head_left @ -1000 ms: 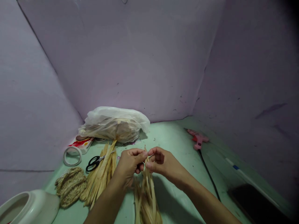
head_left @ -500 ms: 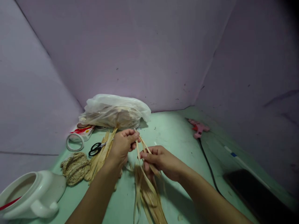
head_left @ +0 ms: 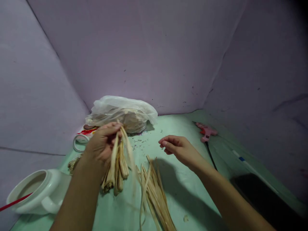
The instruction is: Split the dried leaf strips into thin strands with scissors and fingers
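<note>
My left hand [head_left: 104,139] pinches the top of a few pale dried plant-fibre strips [head_left: 114,158]. One strip hangs blurred to the right of the others. Below and behind this hand lies a bundle of folded dried strips [head_left: 118,179], partly covered by the hand and wrist. My right hand [head_left: 179,149] is raised over the table, its thumb and fingertips drawn together with nothing visible in them. Loose long dried strips [head_left: 157,195] lie spread on the table between my arms, their lower ends cut off by the picture edge.
A plastic bag [head_left: 125,109] of dried material rests at the back wall. Left are a tape roll [head_left: 75,144], a braided coil [head_left: 72,164] and a white pot [head_left: 51,189] with a red stick [head_left: 22,198]. Right are a pink glue gun [head_left: 205,131] and a dark flat object [head_left: 260,192].
My left hand has moved left, carrying the strips. My right hand has let go of the strips and moved up and right. The scissors are now out of sight behind my left hand.
</note>
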Available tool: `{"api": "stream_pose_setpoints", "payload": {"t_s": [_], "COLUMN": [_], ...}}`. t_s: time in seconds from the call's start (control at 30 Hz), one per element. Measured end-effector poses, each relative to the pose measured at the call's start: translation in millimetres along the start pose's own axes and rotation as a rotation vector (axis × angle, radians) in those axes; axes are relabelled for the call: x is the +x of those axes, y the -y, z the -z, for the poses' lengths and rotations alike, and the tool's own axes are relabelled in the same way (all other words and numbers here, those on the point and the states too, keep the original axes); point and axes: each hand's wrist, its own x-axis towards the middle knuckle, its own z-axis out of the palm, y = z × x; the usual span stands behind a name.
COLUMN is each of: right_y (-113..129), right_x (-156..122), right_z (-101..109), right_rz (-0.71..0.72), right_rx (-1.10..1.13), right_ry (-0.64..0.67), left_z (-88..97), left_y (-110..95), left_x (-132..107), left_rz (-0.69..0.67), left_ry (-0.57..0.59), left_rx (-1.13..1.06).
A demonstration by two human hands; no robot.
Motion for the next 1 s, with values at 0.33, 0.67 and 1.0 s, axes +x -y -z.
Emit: {"api": "stream_pose_setpoints", "payload": {"t_s": [0.33,0.67,1.0], "right_y": [-4,-15,-17], "right_x": [-1,5,5], "right_z": [-18,-16,-18], "right_rz": [-0.085,-0.115,-0.011], "right_rx": [0.413,0.454,0.354], "right_ry": [0.175,0.194,0.204], "left_z": [-54.3,-51.8,-50.9], "left_y": [74,76,74], "left_x": [-2,4,4], "left_rz": [0.152,0.187,0.191], "left_ry": [0.247,0.252,0.281], "left_rx": [0.299,0.368,0.404]}}
